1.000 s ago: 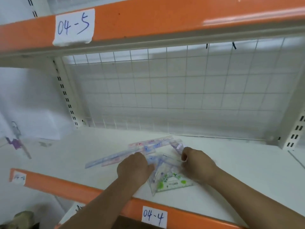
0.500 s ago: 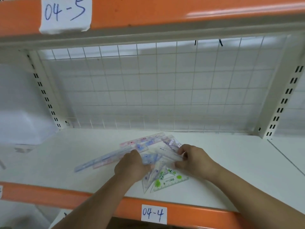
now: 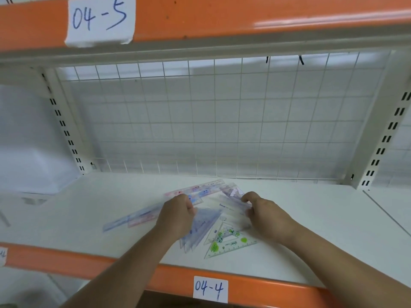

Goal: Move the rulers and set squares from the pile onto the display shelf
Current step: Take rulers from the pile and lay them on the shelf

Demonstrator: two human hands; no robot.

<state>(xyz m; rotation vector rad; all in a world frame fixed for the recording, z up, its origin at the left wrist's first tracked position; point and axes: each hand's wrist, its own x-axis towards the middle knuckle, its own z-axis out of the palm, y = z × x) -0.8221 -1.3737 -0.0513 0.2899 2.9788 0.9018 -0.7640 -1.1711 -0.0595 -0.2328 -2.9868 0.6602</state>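
A pile of clear plastic rulers and set squares lies on the white shelf (image 3: 311, 218). My left hand (image 3: 175, 215) grips a stack of bluish set squares (image 3: 201, 230), lifted at one end. My right hand (image 3: 266, 215) pinches the end of a clear ruler (image 3: 233, 202) over the pile. A green-printed set square (image 3: 229, 243) lies flat near the front edge. Long pink and blue rulers (image 3: 133, 218) stretch out to the left, and a pink ruler (image 3: 200, 188) lies behind the hands.
The shelf has an orange front rail (image 3: 266, 285) with a label "04-4" (image 3: 210, 288). A white wire grid (image 3: 211, 121) closes the back. The orange beam above (image 3: 244, 16) carries a label "04-5" (image 3: 100, 18). Slotted uprights (image 3: 382, 145) stand at both sides.
The camera has shifted left, so the shelf sits more centred. My left hand has raised the bluish set squares off the pile, and my right hand has closed on the clear ruler's end.
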